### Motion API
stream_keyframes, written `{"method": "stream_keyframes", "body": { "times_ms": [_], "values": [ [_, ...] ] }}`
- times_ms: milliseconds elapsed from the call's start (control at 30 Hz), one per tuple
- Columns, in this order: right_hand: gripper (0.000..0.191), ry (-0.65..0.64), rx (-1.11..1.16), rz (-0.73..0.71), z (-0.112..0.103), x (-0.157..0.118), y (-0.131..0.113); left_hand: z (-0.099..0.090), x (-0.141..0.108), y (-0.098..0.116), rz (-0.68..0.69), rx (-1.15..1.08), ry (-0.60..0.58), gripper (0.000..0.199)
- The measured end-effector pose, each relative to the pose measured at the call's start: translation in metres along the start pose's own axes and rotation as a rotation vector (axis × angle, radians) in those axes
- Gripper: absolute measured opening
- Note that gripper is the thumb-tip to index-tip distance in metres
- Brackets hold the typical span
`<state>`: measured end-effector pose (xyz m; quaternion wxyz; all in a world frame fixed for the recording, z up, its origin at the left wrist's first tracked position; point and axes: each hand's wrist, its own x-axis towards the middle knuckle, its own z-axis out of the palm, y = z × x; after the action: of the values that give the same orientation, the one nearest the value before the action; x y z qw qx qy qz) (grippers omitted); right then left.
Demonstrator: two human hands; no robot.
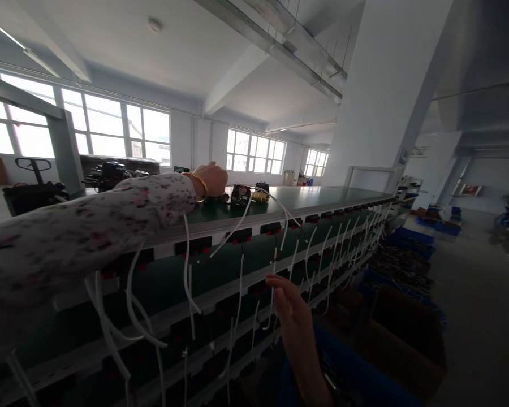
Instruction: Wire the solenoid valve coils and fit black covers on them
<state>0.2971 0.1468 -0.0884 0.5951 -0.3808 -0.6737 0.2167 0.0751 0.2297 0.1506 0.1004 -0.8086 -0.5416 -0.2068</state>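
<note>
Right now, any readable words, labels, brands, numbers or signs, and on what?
No text can be read.
Brass-coloured fitting: no legible marking.
Black-framed part beside it: too small to read.
Framed wall picture: too small and blurred for any wording.

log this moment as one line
left hand: over green tabletop, near black device | right hand: near hanging white tubes | both grips: unclear

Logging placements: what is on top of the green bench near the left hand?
On the bench sit a dark round-faced part and a brass-coloured piece; white tubes trail over its edge. The left hand and sleeve cover whatever lies behind them.
</note>
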Motion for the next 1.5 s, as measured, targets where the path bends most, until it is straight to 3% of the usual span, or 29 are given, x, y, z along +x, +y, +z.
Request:
{"method": "stream_keyframes", "body": {
  "times_ms": [100,233,300,400,600,733,933,1133,1233,1333,1500],
  "values": [
    [0.026,0.015,-0.155,-0.219,0.012,0.035,-0.032,0.018,0.022,-0.015,-0.083,0.116,0.004,0.021],
    [0.040,-0.106,-0.469,-0.591,0.049,0.100,-0.080,0.037,0.041,-0.024,-0.179,0.235,-0.012,0.020],
    [0.036,-0.183,-0.613,-0.570,0.064,0.132,-0.084,0.040,0.052,-0.032,-0.229,0.280,-0.007,0.021],
    [0.031,-0.241,-0.714,-0.431,0.071,0.168,-0.065,0.040,0.063,-0.047,-0.289,0.320,0.023,0.026],
    [0.036,-0.221,-0.733,-0.314,0.044,0.197,-0.020,0.049,0.063,-0.059,-0.214,0.375,0.007,0.031],
    [0.035,-0.263,-0.704,-0.357,0.032,0.200,-0.016,0.059,0.065,-0.053,-0.193,0.444,0.007,0.026],
    [0.032,-0.193,-0.637,-0.416,0.034,0.194,-0.012,0.065,0.070,-0.041,-0.140,0.468,0.148,0.032],
    [0.021,-0.083,-0.436,-0.482,0.036,0.198,-0.002,0.073,0.067,-0.026,0.000,0.445,0.298,0.023],
    [0.021,0.058,-0.288,-0.480,0.027,0.195,0.002,0.073,0.068,-0.023,0.005,0.385,0.319,0.021],
    [0.025,0.252,-0.166,-0.397,0.011,0.172,0.009,0.063,0.070,-0.015,0.070,0.302,0.324,0.020],
    [0.022,0.519,-0.033,-0.136,-0.010,0.087,0.054,0.041,0.055,0.027,0.348,0.203,0.230,0.017]
  ]
}}
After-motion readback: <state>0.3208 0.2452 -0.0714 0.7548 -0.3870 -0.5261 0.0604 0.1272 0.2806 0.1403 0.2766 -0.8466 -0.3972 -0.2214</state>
